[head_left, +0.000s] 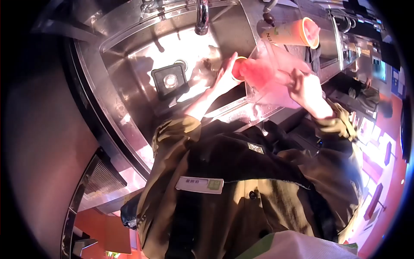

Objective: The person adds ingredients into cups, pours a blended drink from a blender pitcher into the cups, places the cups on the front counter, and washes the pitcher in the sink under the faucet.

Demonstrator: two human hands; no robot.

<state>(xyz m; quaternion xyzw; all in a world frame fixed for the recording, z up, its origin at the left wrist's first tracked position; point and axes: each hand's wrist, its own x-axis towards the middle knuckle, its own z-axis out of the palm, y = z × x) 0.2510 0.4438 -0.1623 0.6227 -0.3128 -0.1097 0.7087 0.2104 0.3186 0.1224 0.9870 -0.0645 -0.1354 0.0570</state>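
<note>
My left hand (224,79) is wrapped around a small cup with a yellowish rim (236,69), at the right side of the sink. A clear blender jug (263,93) is tipped beside it, its mouth at the cup's rim. Pink slush (258,74) lies at that mouth and reaches the cup's opening. Closed at the jug's far side is my right hand (305,91); its exact hold on the handle is partly hidden. Just beyond the jug, a tall printed cup (284,34) is heaped with pink slush.
A metal sink (125,77) holds a square black device with a round centre (169,81). Above the sink hangs a faucet (202,19). A ridged metal grate (101,178) lies at lower left. Shelving and bright lights show at far right.
</note>
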